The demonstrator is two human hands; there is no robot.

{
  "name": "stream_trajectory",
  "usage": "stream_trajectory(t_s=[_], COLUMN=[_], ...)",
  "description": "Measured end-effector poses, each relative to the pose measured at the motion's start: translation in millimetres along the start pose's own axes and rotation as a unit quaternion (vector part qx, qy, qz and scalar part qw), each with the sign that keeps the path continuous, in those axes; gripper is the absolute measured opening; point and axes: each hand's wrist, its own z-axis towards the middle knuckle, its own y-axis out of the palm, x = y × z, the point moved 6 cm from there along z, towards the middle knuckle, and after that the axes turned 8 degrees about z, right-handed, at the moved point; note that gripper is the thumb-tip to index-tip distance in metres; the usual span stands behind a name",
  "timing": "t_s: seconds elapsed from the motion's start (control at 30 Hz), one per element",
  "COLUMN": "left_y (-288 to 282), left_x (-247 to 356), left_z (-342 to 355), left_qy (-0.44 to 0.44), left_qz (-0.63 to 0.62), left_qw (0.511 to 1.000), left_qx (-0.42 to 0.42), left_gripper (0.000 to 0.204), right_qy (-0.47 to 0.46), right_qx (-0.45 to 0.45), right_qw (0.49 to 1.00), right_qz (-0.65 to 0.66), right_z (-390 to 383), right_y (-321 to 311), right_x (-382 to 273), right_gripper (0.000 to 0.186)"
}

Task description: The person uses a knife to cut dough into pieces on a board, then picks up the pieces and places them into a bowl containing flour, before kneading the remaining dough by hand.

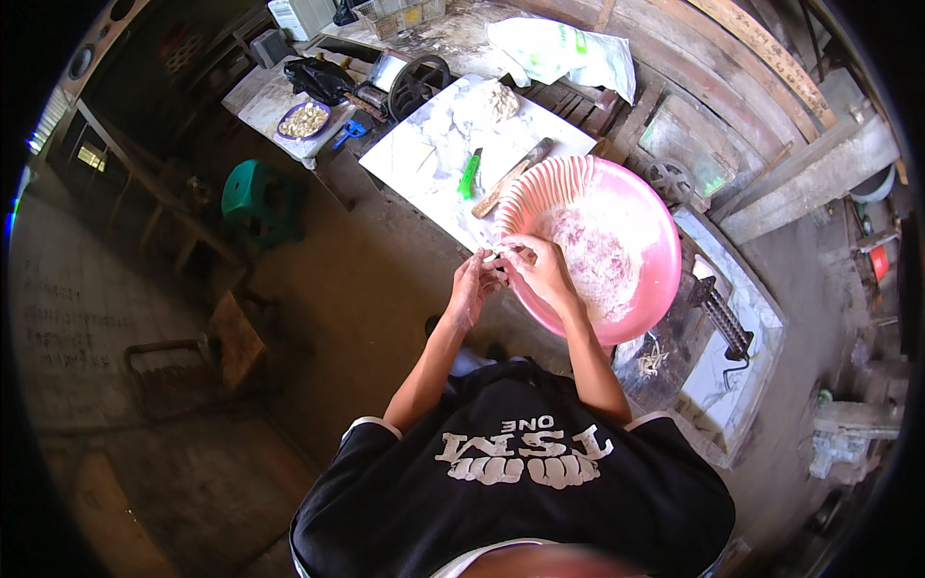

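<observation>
- Meeting fingertip to fingertip just beside the near left rim of a pink basin (665, 265), the left hand (469, 289) and right hand (541, 270) have their fingers bent inward.
- A small whitish bit (493, 255) shows where they meet; whether either hand actually grips it, I cannot tell.
- White powder (602, 255) covers much of the basin's inside, and a pale ridged row (544, 190) curves along its far left wall.
- Left of the basin, the white marbled desk (409, 149) carries a green-handled tool (470, 174), a wooden stick (515, 177) and, toward the back, a pale lump (495, 101).
- Farther left are a dark wheel (419, 87), a blue tool (353, 130) and a purple-rimmed bowl (303, 120) of pale pieces.
- Right of the basin lies a dark ridged roller (725, 320) with a crank; thin pale scraps (652, 358) lie near the basin's lower edge.
- A green stool (258, 202) stands on the floor, well left of the hands.
</observation>
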Motion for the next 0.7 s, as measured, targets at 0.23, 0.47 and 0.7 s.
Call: stream_trajectory(t_s=[0.23, 0.47, 0.7], left_y=[-16, -22, -23], left_x=[-14, -24, -24], left_z=[17, 18, 27], left_qy=[0.002, -0.027, 0.002], left_qz=[0.017, 0.040, 0.007], left_qw=[1.000, 0.997, 0.998], left_qx=[0.020, 0.066, 0.059], left_gripper=[0.019, 0.016, 0.013], right_qy=[0.031, 0.049, 0.009], right_qx=[-0.066, -0.041, -0.031], right_qw=[0.997, 0.998, 0.992], right_qz=[0.007, 0.017, -0.124], right_z=[-2, -1, -2], right_y=[0, 4, -2], right_x=[16, 19, 16], right_gripper=[0.022, 0.022, 0.023])
